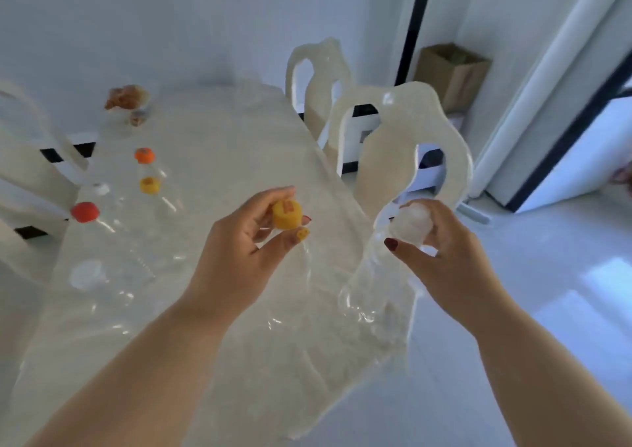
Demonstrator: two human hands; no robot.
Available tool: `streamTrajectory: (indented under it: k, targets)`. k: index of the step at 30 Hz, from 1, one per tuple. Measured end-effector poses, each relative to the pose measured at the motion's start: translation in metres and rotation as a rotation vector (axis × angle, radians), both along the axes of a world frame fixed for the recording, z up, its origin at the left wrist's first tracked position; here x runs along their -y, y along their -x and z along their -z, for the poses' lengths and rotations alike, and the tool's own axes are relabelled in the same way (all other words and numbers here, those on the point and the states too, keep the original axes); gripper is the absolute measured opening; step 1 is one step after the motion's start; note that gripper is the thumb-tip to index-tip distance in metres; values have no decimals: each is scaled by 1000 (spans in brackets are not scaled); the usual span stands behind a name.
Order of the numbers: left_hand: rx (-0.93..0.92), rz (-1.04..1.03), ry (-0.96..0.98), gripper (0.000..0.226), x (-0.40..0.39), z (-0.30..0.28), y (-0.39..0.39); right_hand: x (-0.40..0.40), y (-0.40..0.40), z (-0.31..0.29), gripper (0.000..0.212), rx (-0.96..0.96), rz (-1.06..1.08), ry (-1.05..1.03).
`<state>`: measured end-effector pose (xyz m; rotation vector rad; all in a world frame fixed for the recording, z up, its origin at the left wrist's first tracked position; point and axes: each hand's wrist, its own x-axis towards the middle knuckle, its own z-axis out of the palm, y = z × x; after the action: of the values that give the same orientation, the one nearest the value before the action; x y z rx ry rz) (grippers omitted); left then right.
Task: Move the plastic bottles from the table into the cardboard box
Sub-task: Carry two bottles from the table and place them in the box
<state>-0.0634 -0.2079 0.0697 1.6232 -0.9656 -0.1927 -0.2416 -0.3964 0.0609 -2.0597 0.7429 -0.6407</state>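
Several bottles (102, 241) stand on the left part of the tabletop (222, 145). Nearer, the left hand (246, 241) and right hand (441, 244) each hold a bottle above it. Two chairs (403, 145) stand along its right side, and the box (451, 70) sits on the floor behind them.

A pale, glossy table (239, 145) fills the left and middle of the view. At its far end sits a small brownish-orange ornament (127, 98) – too blurred to identify. 2 cream chairs with cut-out backs stand along the table's right side: the nearer chair (393, 145) touches the table edge, the farther chair (319, 70) just behind it. Parts of other cream chair backs (30, 152) show at the left edge. Behind is a plain white wall (171, 12) with a dark vertical strip (412, 25) – and a white door frame (547, 80) at right. The floor (564, 292) is white and reflective.
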Motion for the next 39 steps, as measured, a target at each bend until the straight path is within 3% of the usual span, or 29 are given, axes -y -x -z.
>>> streamTrajectory:
  k: [6,12,17,20,25,36,39]
  targets:
    - [1,217,39,18,150,-15,80,109,127,-19,42,28,235,50]
    - [-26,273,112,28,298,-30,164,233,218,-44,48,1,325,82]
    - [-20,290,114,22,415,-45,198,346,252,-60,56,-10,368,143]
    - [23,278,96,20,487,-46,195,416,249,-62,57,17,389,159]
    - [62,273,74,24,612,-42,160,536,210,-61,38,45,419,208]
    - [91,294,48,28,868,-61,40,797,79,-83,43,2,364,179]
    - [124,249,71,39,932,-63,7,868,37,-82,44,17,324,192]
